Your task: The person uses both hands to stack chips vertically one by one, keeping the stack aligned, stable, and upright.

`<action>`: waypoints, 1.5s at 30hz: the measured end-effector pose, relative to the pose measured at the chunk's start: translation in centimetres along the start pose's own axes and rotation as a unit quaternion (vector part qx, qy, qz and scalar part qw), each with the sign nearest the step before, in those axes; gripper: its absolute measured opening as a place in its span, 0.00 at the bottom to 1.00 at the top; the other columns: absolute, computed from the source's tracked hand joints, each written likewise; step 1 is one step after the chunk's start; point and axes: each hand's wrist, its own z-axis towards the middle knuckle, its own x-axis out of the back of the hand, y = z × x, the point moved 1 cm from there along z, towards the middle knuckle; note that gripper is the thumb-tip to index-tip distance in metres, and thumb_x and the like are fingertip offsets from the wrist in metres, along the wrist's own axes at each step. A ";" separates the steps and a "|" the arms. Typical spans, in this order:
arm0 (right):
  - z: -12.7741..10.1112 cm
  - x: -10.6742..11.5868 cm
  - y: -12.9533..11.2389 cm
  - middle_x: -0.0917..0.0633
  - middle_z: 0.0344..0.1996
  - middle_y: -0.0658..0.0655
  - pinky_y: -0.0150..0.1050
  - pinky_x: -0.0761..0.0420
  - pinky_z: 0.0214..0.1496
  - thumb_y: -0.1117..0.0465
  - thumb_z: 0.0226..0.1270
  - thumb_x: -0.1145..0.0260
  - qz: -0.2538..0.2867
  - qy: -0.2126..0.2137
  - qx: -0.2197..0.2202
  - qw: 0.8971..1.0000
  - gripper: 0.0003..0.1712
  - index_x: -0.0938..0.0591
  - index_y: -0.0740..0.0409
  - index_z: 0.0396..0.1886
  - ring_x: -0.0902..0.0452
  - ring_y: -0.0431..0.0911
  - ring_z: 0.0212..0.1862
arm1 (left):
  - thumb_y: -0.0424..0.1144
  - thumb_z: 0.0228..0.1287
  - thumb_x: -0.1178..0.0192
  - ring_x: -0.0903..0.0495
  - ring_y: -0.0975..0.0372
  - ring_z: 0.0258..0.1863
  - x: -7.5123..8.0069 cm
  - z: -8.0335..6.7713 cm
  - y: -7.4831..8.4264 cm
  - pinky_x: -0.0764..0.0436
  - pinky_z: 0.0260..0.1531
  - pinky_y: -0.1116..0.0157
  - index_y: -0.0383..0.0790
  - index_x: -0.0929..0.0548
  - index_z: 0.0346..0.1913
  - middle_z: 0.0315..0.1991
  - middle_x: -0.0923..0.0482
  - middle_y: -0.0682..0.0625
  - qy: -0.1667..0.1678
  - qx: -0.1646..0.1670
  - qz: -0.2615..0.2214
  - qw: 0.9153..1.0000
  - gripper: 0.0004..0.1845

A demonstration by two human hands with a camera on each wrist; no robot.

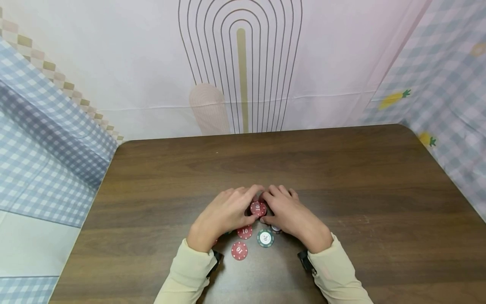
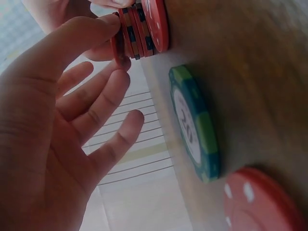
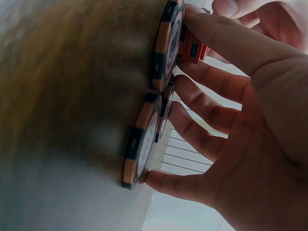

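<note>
A short stack of poker chips (image 1: 258, 208), topped by a red chip marked 10, stands between the two hands. My left hand (image 1: 227, 211) pinches the red top chip (image 2: 118, 45) between thumb and a finger; its other fingers are spread. Around the stack's other side curl the thumb and index finger of my right hand (image 1: 291, 214). Below that top chip, black-and-orange edges (image 2: 132, 36) show among red ones. Near the right hand's fingers lie black-and-orange chips (image 3: 142, 142), mostly hidden under it in the head view.
On the table (image 1: 360, 177), a green 20 chip (image 1: 265, 238) and two red 10 chips, one nearer (image 1: 239, 251) and one beside the left thumb (image 1: 244, 232), lie flat. Patterned cloth (image 1: 152, 63) hangs behind the table's far edge.
</note>
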 end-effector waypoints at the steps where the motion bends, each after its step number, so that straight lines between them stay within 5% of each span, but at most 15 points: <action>1: 0.0 0.0 0.0 0.20 0.56 0.57 0.74 0.36 0.69 0.52 0.67 0.22 0.001 -0.001 -0.001 1.000 0.26 0.17 0.56 0.60 0.28 0.58 0.62 | 0.43 0.63 0.25 0.13 0.58 0.43 0.0 0.0 0.0 0.15 0.45 0.56 0.45 0.25 0.68 0.48 0.13 0.50 -0.002 0.001 0.001 1.000 0.32; 21: -0.2 0.2 0.1 0.20 0.57 0.58 0.75 0.37 0.69 0.52 0.67 0.22 0.003 0.000 -0.001 1.000 0.27 0.18 0.56 0.62 0.28 0.59 0.63 | 0.47 0.65 0.24 0.13 0.58 0.45 0.1 0.2 0.4 0.15 0.46 0.54 0.46 0.26 0.70 0.48 0.13 0.50 -0.023 0.014 0.008 1.000 0.34; 45: -0.2 0.3 0.1 0.21 0.56 0.59 0.74 0.33 0.66 0.51 0.68 0.23 -0.019 -0.006 0.005 1.000 0.22 0.19 0.54 0.55 0.28 0.59 0.61 | 0.45 0.66 0.25 0.15 0.60 0.34 1.4 -0.2 -0.3 0.15 0.41 0.56 0.43 0.23 0.71 0.38 0.12 0.51 -0.061 0.050 0.014 0.997 0.32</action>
